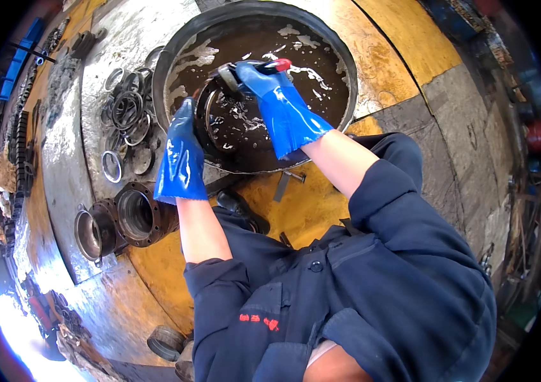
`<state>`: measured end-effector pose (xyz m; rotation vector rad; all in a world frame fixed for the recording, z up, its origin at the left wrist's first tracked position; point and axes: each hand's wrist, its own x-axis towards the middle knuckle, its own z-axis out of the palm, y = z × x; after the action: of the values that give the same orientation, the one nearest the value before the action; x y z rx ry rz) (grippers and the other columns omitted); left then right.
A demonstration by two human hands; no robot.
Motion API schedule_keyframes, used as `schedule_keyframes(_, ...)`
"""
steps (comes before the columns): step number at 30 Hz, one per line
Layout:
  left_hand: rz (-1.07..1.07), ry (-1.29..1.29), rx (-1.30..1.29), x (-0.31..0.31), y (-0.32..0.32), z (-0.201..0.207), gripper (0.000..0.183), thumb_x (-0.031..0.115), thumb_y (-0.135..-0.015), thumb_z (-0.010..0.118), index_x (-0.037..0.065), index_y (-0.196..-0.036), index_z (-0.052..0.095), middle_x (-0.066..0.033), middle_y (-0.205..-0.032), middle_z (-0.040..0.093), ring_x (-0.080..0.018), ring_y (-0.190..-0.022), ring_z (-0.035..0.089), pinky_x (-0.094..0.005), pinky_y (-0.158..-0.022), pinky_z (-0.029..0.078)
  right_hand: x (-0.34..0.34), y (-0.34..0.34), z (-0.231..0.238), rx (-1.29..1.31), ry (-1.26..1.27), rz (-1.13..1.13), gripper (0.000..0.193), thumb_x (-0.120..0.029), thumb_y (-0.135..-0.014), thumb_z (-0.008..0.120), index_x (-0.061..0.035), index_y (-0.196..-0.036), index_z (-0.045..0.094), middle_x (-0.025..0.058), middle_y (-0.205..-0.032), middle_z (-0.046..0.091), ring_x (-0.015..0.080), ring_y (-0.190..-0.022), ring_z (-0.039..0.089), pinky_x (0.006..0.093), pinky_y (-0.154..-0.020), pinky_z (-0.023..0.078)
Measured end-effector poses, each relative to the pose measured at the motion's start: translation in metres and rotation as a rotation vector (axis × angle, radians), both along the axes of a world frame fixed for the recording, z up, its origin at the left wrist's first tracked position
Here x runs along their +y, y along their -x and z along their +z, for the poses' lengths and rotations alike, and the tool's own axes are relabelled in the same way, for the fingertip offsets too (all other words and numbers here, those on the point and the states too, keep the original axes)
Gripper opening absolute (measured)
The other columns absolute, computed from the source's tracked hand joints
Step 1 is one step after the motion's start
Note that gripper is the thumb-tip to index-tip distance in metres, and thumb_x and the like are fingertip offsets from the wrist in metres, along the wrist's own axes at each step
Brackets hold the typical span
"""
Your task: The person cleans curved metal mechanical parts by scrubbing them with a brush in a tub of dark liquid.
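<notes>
Both my hands wear long blue rubber gloves above a wide round metal basin (351, 79) of dark, murky liquid with patches of foam. My left hand (184, 121) grips the edge of a dark, wet metal ring (202, 121) with holes along its flange, held tilted inside the basin. Closed round a dark brush-like tool with a red handle end (281, 65), my right hand (256, 77) holds its thick round head close to the ring's upper edge. Glove and glare hide the exact kind of tool and whether its head touches the ring.
Several loose metal rings (128, 109) lie piled left of the basin. Two hollow flanged cylinders (135, 215) stand nearer on the left. A small metal tool (283, 185) lies on the yellow floor by the basin's near edge. My shoe (242, 210) is close by.
</notes>
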<state>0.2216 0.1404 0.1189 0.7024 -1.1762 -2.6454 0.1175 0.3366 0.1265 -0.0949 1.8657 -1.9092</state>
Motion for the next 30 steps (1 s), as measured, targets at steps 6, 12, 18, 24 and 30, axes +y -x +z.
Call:
schedule_keyframes(6,0.121,0.365,-0.087,-0.081,0.004,-0.093,0.063,0.05,-0.107,0.061,0.004,-0.151,0.057,-0.0155,-0.14,0.067,-0.0318,-0.122,0.067,-0.0473,-0.106,0.055,-0.057,-0.052,-0.014,0.031,0.221,0.256,0.018,-0.016,-0.092,0.073,-0.0057,-0.106,0.079,0.0087,-0.094,0.078,0.0188,-0.083,0.074,0.0333,-0.079,0.06)
schedule_keyframes(12,0.198,0.351,-0.018,-0.069,-0.018,-0.042,0.064,0.052,-0.106,0.062,0.005,-0.149,0.058,-0.0168,-0.137,0.068,-0.0334,-0.118,0.069,-0.051,-0.102,0.058,-0.031,-0.079,-0.039,0.925,0.023,0.499,0.025,-0.018,-0.096,0.074,-0.0081,-0.118,0.078,0.0175,-0.114,0.078,0.0339,-0.104,0.076,0.0432,-0.095,0.061)
schedule_keyframes(18,0.206,0.381,-0.025,-0.061,-0.014,-0.029,0.057,0.044,-0.107,0.061,0.002,-0.145,0.061,-0.0162,-0.134,0.069,-0.0297,-0.117,0.069,-0.0448,-0.102,0.056,-0.005,-0.041,-0.066,1.119,-0.17,0.822,0.027,-0.018,-0.084,0.075,-0.0172,-0.111,0.077,0.0077,-0.107,0.077,0.033,-0.099,0.074,0.043,-0.084,0.061)
schedule_keyframes(24,0.203,0.367,-0.032,-0.055,-0.019,-0.034,0.05,0.036,-0.108,0.061,-0.001,-0.141,0.063,-0.0156,-0.131,0.071,-0.026,-0.116,0.068,-0.0385,-0.102,0.054,0.004,-0.013,-0.049,0.873,-0.48,0.666,0.021,-0.032,-0.088,0.072,-0.0194,-0.103,0.079,0.0084,-0.103,0.079,0.0332,-0.099,0.075,0.0445,-0.086,0.062)
schedule_keyframes(30,0.179,0.38,-0.032,-0.046,-0.014,-0.028,0.046,0.033,-0.108,0.061,-0.003,-0.138,0.065,-0.0148,-0.128,0.072,-0.0236,-0.114,0.068,-0.0351,-0.101,0.054,-0.028,0.032,-0.046,0.917,-0.972,0.452,0.024,-0.034,-0.093,0.071,-0.0136,-0.106,0.077,0.0103,-0.103,0.078,0.0283,-0.095,0.075,0.0402,-0.084,0.062)
